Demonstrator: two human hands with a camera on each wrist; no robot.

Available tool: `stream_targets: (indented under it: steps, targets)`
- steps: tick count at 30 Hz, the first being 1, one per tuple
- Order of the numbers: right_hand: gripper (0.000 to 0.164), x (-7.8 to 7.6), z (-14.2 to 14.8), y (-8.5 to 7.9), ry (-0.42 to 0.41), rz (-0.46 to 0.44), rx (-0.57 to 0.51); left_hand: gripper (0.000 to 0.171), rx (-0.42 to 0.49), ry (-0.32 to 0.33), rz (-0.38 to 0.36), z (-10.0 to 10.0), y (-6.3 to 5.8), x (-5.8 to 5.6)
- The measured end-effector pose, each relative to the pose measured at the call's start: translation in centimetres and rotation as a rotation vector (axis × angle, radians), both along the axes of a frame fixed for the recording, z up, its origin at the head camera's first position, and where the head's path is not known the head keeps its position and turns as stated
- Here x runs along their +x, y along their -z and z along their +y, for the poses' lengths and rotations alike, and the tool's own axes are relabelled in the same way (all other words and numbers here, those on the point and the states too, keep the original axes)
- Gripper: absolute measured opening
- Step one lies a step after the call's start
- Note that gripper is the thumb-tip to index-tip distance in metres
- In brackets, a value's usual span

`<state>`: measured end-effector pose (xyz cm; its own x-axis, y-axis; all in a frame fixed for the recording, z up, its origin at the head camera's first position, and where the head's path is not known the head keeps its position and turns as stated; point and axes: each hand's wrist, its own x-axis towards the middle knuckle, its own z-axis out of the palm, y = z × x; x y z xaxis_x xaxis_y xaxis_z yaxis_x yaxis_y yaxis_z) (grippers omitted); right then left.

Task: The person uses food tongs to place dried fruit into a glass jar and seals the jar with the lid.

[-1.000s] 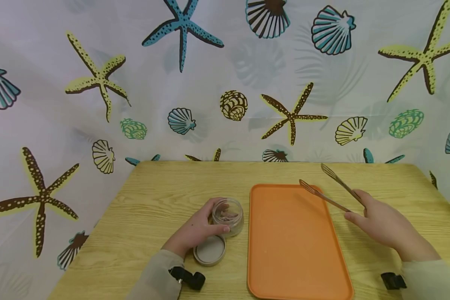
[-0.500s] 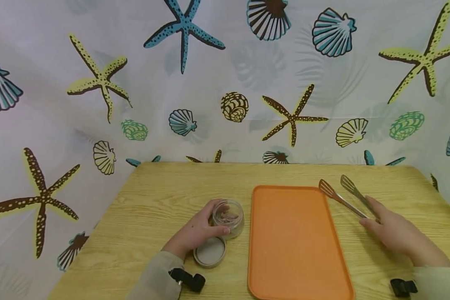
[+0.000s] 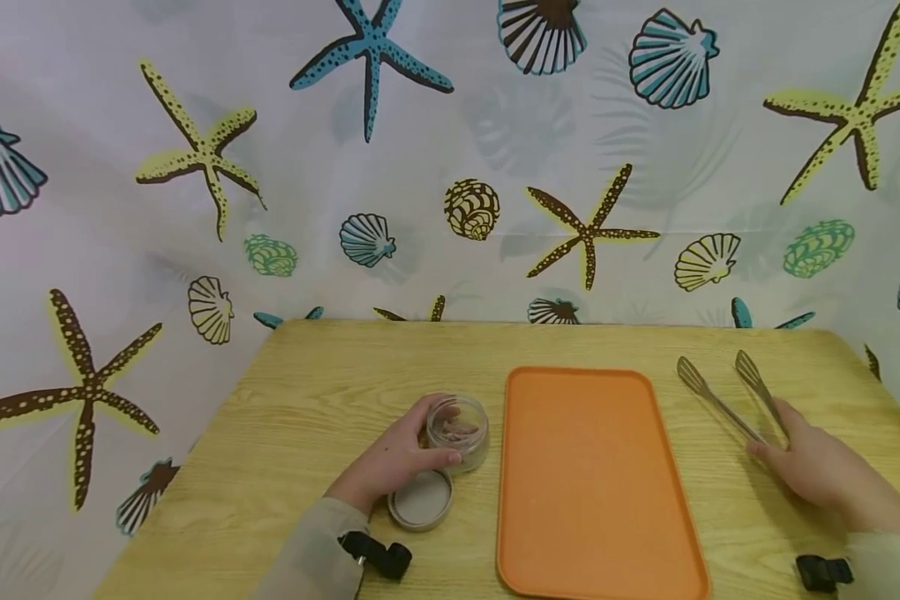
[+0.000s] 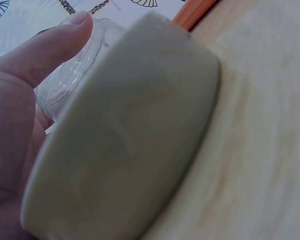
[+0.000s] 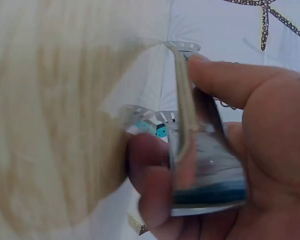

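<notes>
My left hand (image 3: 390,460) grips a small clear glass jar (image 3: 471,457) standing left of the orange tray (image 3: 592,487). Several small brownish pieces show inside the jar, whose mouth is uncovered. A round lid (image 3: 421,502) lies just in front of it, under my left wrist, and fills much of the left wrist view as a blurred pale disc. Off the tray's right side, my right hand (image 3: 817,468) holds metal tongs (image 3: 722,408) between thumb and fingers. Their slotted tips point away from me, spread apart with nothing between them. In the right wrist view the tongs' metal (image 5: 210,170) lies across the palm.
The wooden table (image 3: 330,367) ends at a hanging cloth (image 3: 420,167) printed with starfish and shells. The tray sits in the middle right of the table, with bare wood between it and the tongs.
My right hand has moved right with the tongs, whose tips went from over the tray's far right corner to beyond its right side. My left hand and the jar have stayed in place.
</notes>
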<state>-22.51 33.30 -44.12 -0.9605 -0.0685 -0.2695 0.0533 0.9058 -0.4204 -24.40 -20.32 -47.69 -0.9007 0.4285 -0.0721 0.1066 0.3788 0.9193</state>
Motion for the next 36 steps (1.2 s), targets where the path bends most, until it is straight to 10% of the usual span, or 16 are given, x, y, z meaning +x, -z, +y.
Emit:
stream_targets:
  steps: [17, 36]
  targets:
    - [0.106, 0.2, 0.3, -0.3, -0.011, -0.030, 0.168, 0.082, -0.010, 0.004, 0.008, 0.0, 0.0, 0.0]
    - [0.092, 1.3, -1.3, -2.9, -0.122, 0.027, 0.047, 0.088, -0.023, 0.002, 0.027, 0.1, 0.4, -0.3]
